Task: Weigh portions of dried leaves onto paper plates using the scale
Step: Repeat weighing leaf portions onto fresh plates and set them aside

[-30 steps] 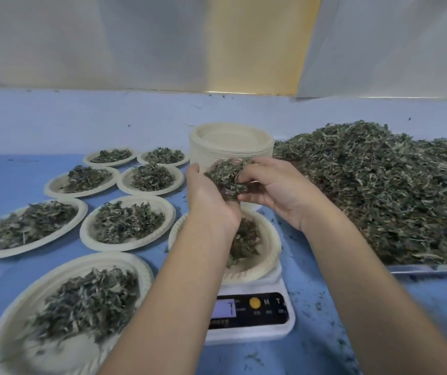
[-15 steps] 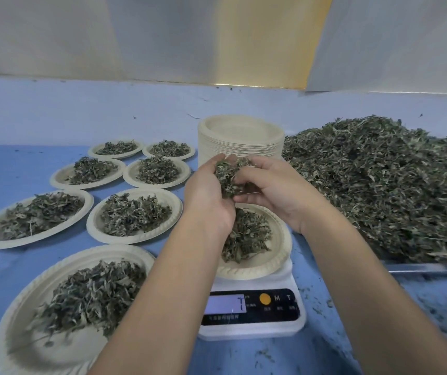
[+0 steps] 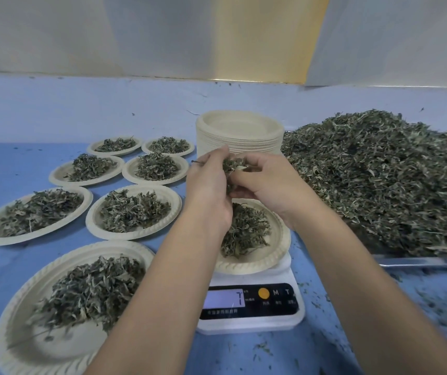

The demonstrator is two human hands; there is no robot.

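Above the scale (image 3: 249, 299), in the head view, both hands meet over the plate on the scale (image 3: 276, 255). The left hand (image 3: 208, 190) and the right hand (image 3: 268, 185) are curled together around a small clump of dried leaves (image 3: 233, 166), fingers partly closed, pinching and crumbling it rather than gripping hard. A modest mound already lies in that plate, directly under the hands. The display (image 3: 223, 298) shows a figure that looks like a 7, though blur makes it uncertain.

Judging from this, the step is topping up the portion. It is best done by letting leaves fall in small pinches onto the middle of the mound, with the hands clear of the plate so they add no weight, and pausing for the reading to settle.

To the right, the big leaf pile (image 3: 384, 182) on its metal tray (image 3: 419, 262) gives more stock. Seven filled plates (image 3: 133, 209) sit left, and the stack of empty plates (image 3: 240, 136) stands just beyond the hands.
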